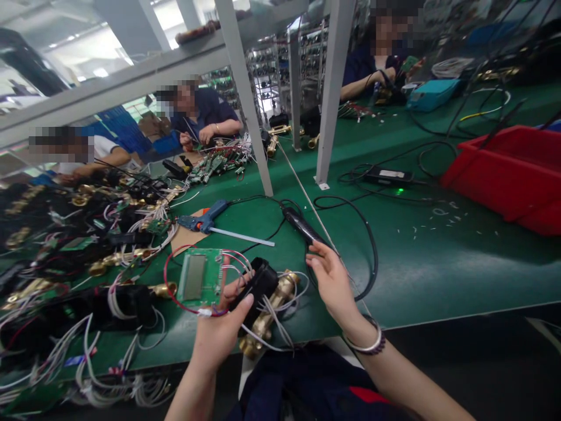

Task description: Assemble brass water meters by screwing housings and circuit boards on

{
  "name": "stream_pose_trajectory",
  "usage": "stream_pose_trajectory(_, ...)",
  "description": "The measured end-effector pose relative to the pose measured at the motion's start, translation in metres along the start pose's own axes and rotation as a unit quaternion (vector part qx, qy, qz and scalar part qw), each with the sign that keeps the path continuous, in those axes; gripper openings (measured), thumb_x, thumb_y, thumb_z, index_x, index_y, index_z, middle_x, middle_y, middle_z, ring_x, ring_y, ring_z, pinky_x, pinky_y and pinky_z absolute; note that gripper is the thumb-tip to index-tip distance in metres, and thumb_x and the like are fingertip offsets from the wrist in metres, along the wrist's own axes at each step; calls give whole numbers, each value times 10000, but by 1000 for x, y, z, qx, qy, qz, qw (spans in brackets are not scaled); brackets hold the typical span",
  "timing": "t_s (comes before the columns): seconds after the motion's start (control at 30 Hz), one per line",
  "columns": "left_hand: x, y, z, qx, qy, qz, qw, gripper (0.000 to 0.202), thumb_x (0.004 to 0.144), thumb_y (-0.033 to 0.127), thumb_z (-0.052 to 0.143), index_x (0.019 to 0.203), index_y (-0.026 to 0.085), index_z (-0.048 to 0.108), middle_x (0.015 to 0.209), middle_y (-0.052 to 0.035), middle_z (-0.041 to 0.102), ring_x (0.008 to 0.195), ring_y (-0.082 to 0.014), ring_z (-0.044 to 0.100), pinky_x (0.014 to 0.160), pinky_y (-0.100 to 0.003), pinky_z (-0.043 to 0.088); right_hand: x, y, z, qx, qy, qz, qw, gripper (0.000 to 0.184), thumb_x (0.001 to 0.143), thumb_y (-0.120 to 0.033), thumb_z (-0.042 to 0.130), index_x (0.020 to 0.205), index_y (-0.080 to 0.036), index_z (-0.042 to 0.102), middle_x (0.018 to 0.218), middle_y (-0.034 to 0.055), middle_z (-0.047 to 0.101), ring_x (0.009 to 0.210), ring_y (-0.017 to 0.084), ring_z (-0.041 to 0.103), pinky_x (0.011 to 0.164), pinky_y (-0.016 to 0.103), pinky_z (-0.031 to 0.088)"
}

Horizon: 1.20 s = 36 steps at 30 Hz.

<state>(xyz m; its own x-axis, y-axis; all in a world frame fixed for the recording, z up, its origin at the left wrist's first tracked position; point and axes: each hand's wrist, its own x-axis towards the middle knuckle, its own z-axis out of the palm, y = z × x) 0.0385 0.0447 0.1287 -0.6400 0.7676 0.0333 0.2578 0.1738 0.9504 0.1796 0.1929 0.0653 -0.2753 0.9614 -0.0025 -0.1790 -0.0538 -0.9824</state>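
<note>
My left hand grips a brass valve body with a black housing on top, white wires trailing from it. A green circuit board with a grey display hangs beside it on red and white wires. My right hand is open, its fingers stretched toward a black soldering iron lying on the green bench mat; the fingertips are right at the iron's near end. A bracelet sits on my right wrist.
Piles of brass valves, boards and wires fill the left side. A blue glue gun lies on cardboard. A red bin stands at the right, black cables and a power supply beyond. Metal posts rise mid-bench; three other people work opposite.
</note>
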Motion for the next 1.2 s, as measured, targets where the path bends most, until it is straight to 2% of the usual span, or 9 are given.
stream_pose_trajectory(0.17,-15,19,8,-144,47,-20,988,895,722,357,707,1447,243,194,1118,-79,680,1024,-230,642,941,-385,497,-25,-2,11,205,-306,249,895,406,498,-222,788,877,-175,650,899,55,702,868,231,641,907,403,449)
stream_pose_trajectory(0.3,-18,18,18,-141,8,-25,990,926,762,407,667,1462,292,72,1353,-113,512,1123,-237,587,999,-414,444,-44,-10,15,254,-320,251,878,396,585,-303,789,938,-184,658,868,44,707,822,225,651,859,394,476)
stream_pose_trajectory(0.47,-25,-1,-24,-24,-253,0,967,886,713,586,656,1436,250,269,1470,-115,352,1360,-275,308,1131,-440,214,-29,-23,-19,80,-258,175,947,517,615,-595,746,896,-175,635,840,76,688,760,228,637,765,378,512)
stream_pose_trajectory(0.6,-36,-5,-81,119,-455,-8,883,600,724,512,683,1266,295,543,1285,-66,581,1192,-264,530,1028,-364,393,-14,-57,-64,-1,-298,211,931,562,570,-619,756,882,-170,622,787,91,682,671,225,636,651,362,524)
stream_pose_trajectory(0.7,-31,2,-96,157,-365,21,917,348,804,448,615,1132,335,641,1096,-23,692,1020,-213,635,906,-288,476,-14,-85,-77,6,-343,218,914,456,588,-459,782,935,-198,644,818,85,695,679,225,654,631,351,527)
stream_pose_trajectory(0.8,-9,10,-74,120,-204,107,966,445,827,465,574,1241,302,561,1295,-48,574,1226,-224,494,1053,-354,356,-18,-102,-68,-20,-349,199,916,333,596,-349,773,881,-208,677,778,60,695,686,221,657,654,344,531)
stream_pose_trajectory(0.93,22,9,-27,94,-379,149,908,793,700,443,725,1386,256,372,1365,-83,504,1257,-242,455,1053,-371,346,-20,-114,-50,-129,-339,144,921,292,687,-422,710,867,-193,687,764,66,694,743,247,655,699,379,540)
stream_pose_trajectory(1.03,30,4,-13,122,-495,128,851,573,698,359,744,1230,248,564,1006,-37,692,907,-197,638,808,-278,477,-19,-125,-51,-203,-308,70,927,326,713,-474,684,878,-193,689,784,79,697,703,241,646,654,366,547)
stream_pose_trajectory(1.2,25,0,-34,186,-324,198,906,117,813,149,582,870,171,681,818,-26,631,799,-147,592,734,-237,446,-18,-127,-77,-265,-192,-63,943,256,626,-465,765,711,-242,673,645,50,669,567,204,621,547,323,536)
